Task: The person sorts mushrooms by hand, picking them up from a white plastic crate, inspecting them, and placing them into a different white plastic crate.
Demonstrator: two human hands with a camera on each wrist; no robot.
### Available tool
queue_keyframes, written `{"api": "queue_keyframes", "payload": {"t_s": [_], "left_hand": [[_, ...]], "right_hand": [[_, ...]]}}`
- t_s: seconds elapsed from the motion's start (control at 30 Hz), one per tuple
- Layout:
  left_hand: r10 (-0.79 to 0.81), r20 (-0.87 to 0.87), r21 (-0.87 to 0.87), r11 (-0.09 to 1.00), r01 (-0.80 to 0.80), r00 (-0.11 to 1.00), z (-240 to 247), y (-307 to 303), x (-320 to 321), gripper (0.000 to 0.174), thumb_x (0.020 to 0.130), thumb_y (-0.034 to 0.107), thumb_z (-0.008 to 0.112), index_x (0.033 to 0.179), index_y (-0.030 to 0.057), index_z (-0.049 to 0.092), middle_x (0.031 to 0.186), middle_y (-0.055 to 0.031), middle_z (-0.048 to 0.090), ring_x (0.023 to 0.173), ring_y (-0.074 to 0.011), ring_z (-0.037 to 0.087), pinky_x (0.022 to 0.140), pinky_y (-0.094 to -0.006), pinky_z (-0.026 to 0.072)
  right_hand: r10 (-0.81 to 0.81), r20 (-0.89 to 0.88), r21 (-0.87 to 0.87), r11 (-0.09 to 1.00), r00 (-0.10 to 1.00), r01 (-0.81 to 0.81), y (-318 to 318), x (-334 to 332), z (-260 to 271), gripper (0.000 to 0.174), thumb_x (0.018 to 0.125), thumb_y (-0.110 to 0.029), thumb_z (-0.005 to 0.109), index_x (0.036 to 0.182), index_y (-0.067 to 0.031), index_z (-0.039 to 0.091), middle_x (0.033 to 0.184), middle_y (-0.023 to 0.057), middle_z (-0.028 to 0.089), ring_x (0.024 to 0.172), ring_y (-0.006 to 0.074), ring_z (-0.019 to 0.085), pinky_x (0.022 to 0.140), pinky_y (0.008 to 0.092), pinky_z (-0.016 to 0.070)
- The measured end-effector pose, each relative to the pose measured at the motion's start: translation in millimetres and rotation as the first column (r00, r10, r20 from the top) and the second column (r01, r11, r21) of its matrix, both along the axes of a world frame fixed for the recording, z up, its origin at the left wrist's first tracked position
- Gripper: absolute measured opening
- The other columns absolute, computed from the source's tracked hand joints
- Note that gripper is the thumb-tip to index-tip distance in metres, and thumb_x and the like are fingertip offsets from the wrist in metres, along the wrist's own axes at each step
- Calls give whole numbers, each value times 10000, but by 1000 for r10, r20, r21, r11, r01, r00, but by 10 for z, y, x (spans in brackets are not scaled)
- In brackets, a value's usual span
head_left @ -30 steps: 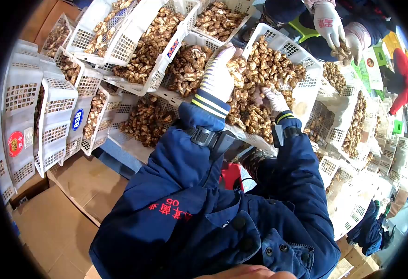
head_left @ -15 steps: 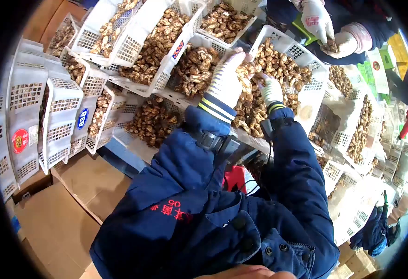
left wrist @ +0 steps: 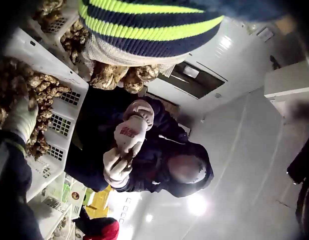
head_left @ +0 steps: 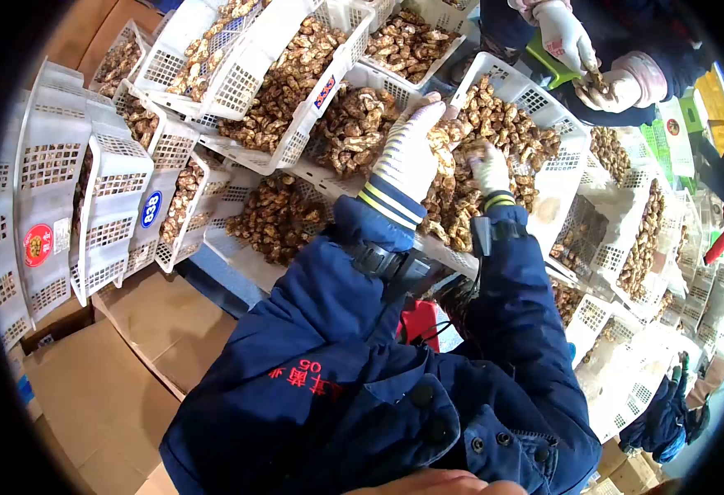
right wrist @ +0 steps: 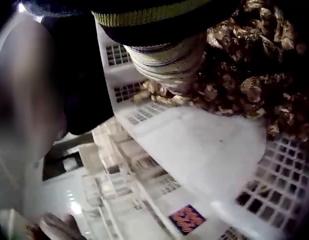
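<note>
Gloved in white with stripes, my left hand (head_left: pixel 407 157) holds several brown, knobbly mushrooms (left wrist: pixel 122 77) over the near left side of a white plastic crate (head_left: pixel 572 153). These mushrooms show beyond the glove's edge in the left wrist view. My right hand (head_left: pixel 492 171), gloved alike, reaches down into the mushroom pile (head_left: pixel 502 120) in the same crate. Its fingertips are among the mushrooms, and I cannot tell whether they grip one. In the right wrist view the striped glove (right wrist: pixel 169 62) covers its own fingers, with mushrooms all round its far end.
More mushroom-filled crates stand left, including a crate with a blue 838 label (head_left: pixel 150 209). Flattened cardboard (head_left: pixel 102 396) lies at lower left. Across the crate, another person's gloved hands (head_left: pixel 601 82) hold a mushroom. A red object (head_left: pixel 418 322) shows below the crate.
My right hand has moved about over the pile, lifting toward my left hand and then back down among the mushrooms. My left hand keeps its mushrooms. The whole view has shifted slightly.
</note>
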State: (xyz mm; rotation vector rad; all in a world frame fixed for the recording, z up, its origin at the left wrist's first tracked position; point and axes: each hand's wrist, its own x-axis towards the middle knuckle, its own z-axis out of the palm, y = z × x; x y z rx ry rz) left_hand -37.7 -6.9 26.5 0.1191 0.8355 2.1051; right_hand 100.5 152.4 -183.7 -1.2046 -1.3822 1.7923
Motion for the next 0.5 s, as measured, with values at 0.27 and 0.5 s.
{"api": "queue_keyframes", "payload": {"t_s": [0.27,0.5], "left_hand": [[-70,-28,-52,996,68,997,25,-35,-27,240,949,117,500,1168,50,567,1109,-113,595,1033,-194,572,914,-319,489],[-66,-436,-71,997,39,898,-13,-114,24,332,972,100,427,1292,20,471,1186,-146,554,1096,-218,539,975,-336,459]], "right_hand": [[-203,-201,-193,967,958,165,1,410,225,217,893,-187,633,1028,-56,526,815,48,614,685,155,619,583,297,538],[-163,-321,-320,946,933,55,-60,353,481,348,872,-107,610,1189,-81,469,902,66,585,729,189,600,643,378,550]]}}
